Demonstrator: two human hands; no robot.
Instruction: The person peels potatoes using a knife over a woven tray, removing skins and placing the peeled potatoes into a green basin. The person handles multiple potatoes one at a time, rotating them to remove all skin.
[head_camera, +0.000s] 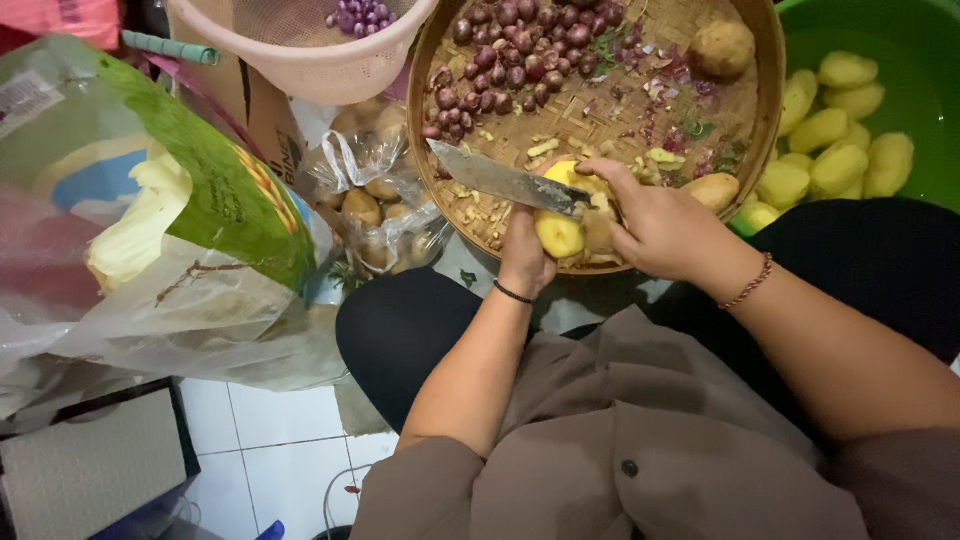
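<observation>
- I'm seeing the left hand (524, 255) wrapping its fingers around a half-peeled potato (560, 232), pinching it from below; yellow flesh showing just above the fingers.
- The right hand (660, 228) is gripping a knife (505, 181), fingers pressed together around the handle end, thumb lying on the potato.
- The blade is pointing away from the right fingers toward the left, lying across the top of the potato and touching it.
- Both hands are hovering over the near rim of a round woven tray (770, 90).
- Beyond the fingers, shallots (520, 55) are piling on the tray's far left part; peel scraps (480, 215) are lying just under the blade.
- One unpeeled potato (722, 48) is sitting far from the right fingers, another (712, 190) just beside them.
- Right of the right hand, peeled potatoes (835, 140) are sitting in a green basin (910, 60).
- Left of the left fingers, a clear bag of potatoes (375, 215) is resting near the tray; a pink basket (300, 50) is above it.
</observation>
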